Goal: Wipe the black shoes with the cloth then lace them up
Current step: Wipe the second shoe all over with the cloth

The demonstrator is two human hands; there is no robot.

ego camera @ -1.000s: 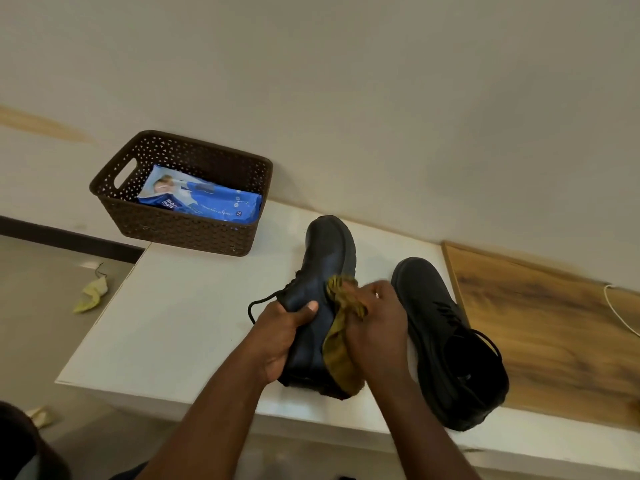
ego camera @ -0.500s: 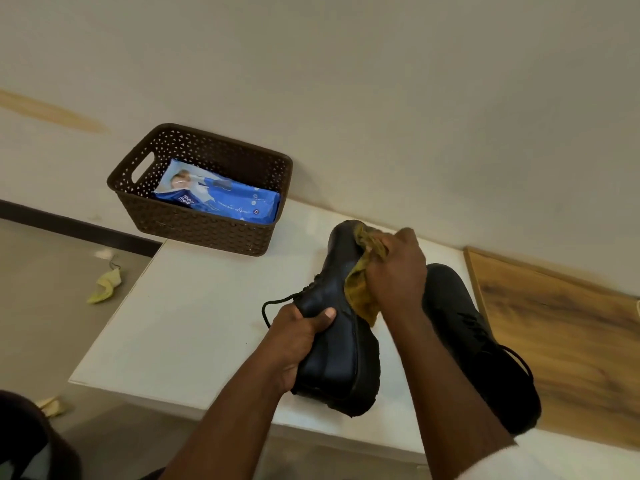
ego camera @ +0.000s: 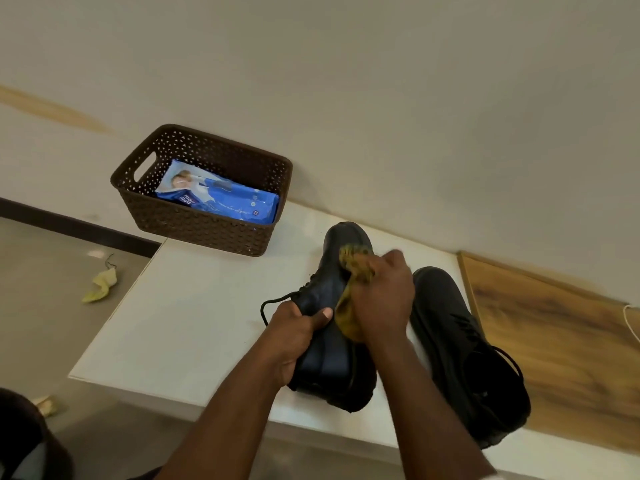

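Centre frame, the left hand (ego camera: 294,344) grips the black shoe (ego camera: 332,327) at its ankle, toe pointing away toward the wall. The right hand (ego camera: 382,299) bunches the cloth (ego camera: 349,306) against its upper, mid-length, wiping along that axis.

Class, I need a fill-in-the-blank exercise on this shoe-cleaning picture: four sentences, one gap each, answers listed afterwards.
1. The right hand presses a yellow ____ against the held shoe.
2. The left hand grips that shoe by its ____ side.
3. The blue packet lies inside the brown ____.
4. The second shoe rests on the white ____.

Missing words: cloth; left; basket; table
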